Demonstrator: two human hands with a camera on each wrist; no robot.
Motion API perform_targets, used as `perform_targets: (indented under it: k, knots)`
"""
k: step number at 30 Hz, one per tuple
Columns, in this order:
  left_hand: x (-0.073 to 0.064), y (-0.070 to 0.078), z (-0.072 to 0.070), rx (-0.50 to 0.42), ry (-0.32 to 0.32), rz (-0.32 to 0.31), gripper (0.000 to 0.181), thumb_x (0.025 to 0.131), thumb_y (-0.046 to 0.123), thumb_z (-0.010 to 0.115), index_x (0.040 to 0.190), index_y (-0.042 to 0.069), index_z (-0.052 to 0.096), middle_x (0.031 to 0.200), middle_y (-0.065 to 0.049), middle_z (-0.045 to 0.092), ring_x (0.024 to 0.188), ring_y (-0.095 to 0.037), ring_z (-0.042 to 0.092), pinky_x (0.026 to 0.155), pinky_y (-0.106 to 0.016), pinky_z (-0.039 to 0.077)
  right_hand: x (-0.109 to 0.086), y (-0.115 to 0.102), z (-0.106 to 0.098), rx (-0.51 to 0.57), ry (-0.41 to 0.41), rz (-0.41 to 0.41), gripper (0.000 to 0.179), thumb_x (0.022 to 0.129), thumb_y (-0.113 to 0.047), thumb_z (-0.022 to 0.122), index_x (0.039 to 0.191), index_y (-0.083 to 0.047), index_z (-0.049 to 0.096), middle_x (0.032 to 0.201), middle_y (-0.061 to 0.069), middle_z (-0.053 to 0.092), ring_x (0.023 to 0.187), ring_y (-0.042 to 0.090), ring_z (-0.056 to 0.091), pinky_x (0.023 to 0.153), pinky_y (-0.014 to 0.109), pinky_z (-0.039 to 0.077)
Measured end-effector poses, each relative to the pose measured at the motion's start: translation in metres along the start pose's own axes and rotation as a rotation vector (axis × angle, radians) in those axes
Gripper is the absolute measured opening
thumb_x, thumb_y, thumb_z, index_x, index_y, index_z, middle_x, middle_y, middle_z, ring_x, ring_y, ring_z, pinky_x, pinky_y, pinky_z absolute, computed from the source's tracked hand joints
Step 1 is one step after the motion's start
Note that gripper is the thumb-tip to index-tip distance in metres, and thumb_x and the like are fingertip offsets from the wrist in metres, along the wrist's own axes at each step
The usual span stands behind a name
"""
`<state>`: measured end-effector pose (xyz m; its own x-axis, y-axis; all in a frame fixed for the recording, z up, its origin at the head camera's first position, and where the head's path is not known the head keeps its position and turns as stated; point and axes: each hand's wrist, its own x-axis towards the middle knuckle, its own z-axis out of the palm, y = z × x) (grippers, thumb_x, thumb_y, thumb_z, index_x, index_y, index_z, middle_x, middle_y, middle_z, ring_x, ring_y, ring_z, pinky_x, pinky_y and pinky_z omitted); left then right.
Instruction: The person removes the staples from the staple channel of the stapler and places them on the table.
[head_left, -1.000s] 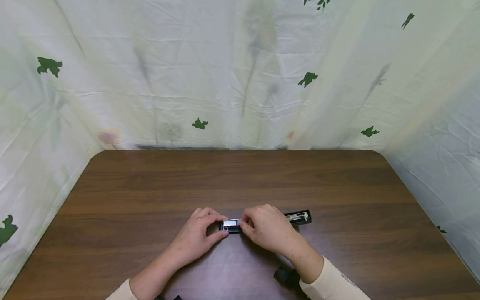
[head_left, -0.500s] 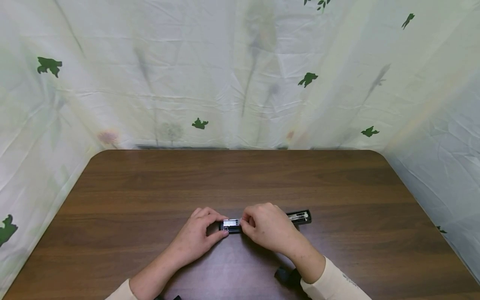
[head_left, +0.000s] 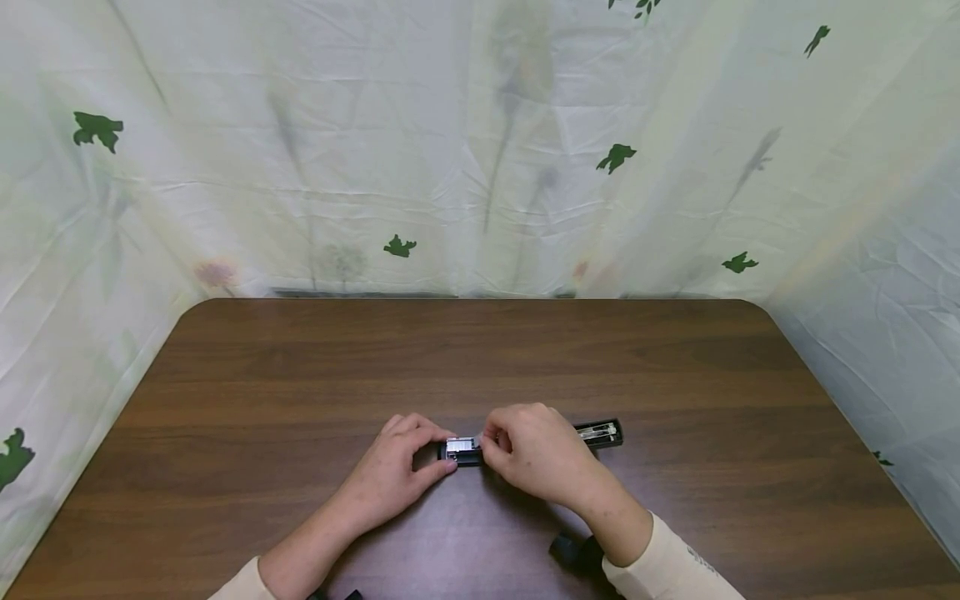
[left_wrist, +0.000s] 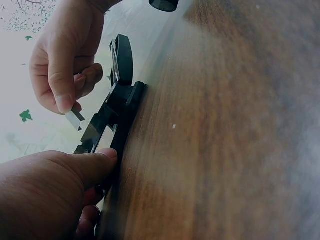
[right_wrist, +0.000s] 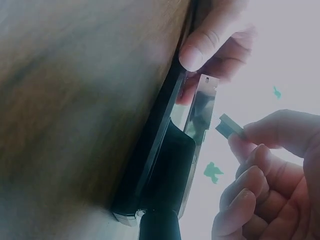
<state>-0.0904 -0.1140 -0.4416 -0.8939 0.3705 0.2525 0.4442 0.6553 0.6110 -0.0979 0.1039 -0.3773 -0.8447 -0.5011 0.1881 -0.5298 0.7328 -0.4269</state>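
Observation:
A black stapler [head_left: 598,434] lies on the table with its top arm swung back to the right, baring the metal magazine [right_wrist: 202,107]. My left hand [head_left: 397,462] pinches the stapler's left end between thumb and fingers. Close over the magazine, my right hand [head_left: 536,454] pinches a short strip of staples [right_wrist: 230,126] between thumb and index finger. In the left wrist view, that strip hangs just beside the magazine, apart from it. From the head, the right hand hides the stapler's middle.
Beneath the right forearm is a black object [head_left: 573,552], partly covered by the sleeve. Another small dark piece [head_left: 354,595] shows at the bottom edge. The brown wooden table [head_left: 480,350] reaches back to a white patterned curtain [head_left: 480,167].
My right hand has shifted very slightly up and to the right, with the pinch kept. The left hand and the stapler stay in place.

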Motion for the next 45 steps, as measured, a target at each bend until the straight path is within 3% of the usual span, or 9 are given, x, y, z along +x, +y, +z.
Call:
perform_targets:
  k: [45]
  knots:
    - [0.0001, 0.0004, -0.0002, 0.003, 0.003, 0.011, 0.027, 0.075, 0.032, 0.077, 0.100, 0.031, 0.066, 0.095, 0.022, 0.052, 0.091, -0.001, 0.043, 0.075, -0.027, 0.041, -0.0012, -0.0040, -0.0031, 0.092, -0.050, -0.065, 0.009, 0.082, -0.020, 0.063, 0.075, -0.025, 0.061, 0.057, -0.016, 0.045, 0.049, 0.001, 0.041, 0.046, 0.020, 0.036]
